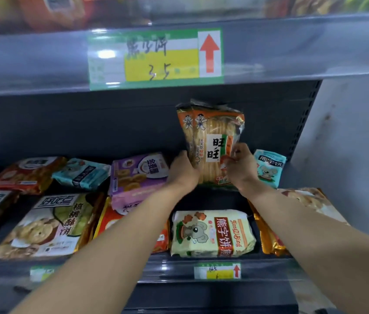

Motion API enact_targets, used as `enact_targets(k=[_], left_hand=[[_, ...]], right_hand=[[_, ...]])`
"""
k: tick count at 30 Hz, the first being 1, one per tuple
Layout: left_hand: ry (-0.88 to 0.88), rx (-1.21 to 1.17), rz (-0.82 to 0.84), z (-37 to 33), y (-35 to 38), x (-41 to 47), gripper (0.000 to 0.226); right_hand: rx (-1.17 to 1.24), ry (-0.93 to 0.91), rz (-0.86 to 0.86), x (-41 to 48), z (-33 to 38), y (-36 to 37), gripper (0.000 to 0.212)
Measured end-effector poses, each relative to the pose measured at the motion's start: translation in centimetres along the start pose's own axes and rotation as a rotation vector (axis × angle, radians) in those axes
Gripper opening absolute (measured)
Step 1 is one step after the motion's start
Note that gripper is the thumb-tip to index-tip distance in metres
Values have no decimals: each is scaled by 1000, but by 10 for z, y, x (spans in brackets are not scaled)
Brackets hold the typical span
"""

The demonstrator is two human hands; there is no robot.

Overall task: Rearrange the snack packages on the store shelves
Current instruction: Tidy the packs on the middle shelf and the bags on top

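Rear of shelf, near its right end: two cracker packs stand upright, left grip and right grip clasping their sides. Risk — on release the thin packs may topple forward onto the yellow pack.

Orange-and-green cracker packs, pale yellow mouse-print pack, purple pack, teal pack, green-and-yellow label, red arrow

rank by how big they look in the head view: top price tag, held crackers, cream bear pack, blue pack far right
1. top price tag, though it is close to the camera
2. held crackers
3. cream bear pack
4. blue pack, partly behind the right hand
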State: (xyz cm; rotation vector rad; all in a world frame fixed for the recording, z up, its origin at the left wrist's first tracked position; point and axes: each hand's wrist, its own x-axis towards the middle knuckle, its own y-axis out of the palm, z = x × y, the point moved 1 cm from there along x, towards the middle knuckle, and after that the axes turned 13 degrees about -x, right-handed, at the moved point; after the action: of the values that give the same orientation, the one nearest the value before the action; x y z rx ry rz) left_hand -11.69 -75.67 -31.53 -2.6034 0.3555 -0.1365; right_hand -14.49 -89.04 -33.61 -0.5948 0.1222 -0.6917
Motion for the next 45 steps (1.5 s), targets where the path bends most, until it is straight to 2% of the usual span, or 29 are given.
enact_targets(k=[3, 7, 12, 18, 21, 22, 25, 29, 32, 38, 45], left_hand=[[-104, -179, 37, 5, 18, 11, 37], [-72, -252, -25, 16, 18, 19, 43], [-55, -329, -29, 19, 21, 21, 49], [-46, -267, 13, 17, 15, 18, 50], [-32, -238, 41, 14, 11, 14, 49], [-21, -231, 46, 12, 9, 11, 47], [-18, -229, 56, 2, 0, -3, 44], [-18, -229, 108, -18, -14, -42, 39], [13, -210, 124, -33, -28, -80, 35], [98, -112, 151, -63, -77, -156, 33], [267, -52, 36, -100, -165, -226, 30]], right_hand=[[42, 32, 73, 5, -4, 6, 21], [-69, 21, 168, 9, -7, 15, 33], [-77, 59, 70, 15, -6, 20, 36], [-188, 84, 75, 10, -10, 20, 37], [-244, 106, 0, 5, -10, 10, 49], [-253, 103, -29, 1, -9, 4, 47], [-292, 29, -50, -20, 0, -14, 24], [-430, -78, 72, -58, 20, -38, 22], [-369, -126, 158, -99, 34, -59, 16], [-344, -241, 255, -174, 76, -99, 33], [-348, -525, 239, -238, 163, -134, 42]])
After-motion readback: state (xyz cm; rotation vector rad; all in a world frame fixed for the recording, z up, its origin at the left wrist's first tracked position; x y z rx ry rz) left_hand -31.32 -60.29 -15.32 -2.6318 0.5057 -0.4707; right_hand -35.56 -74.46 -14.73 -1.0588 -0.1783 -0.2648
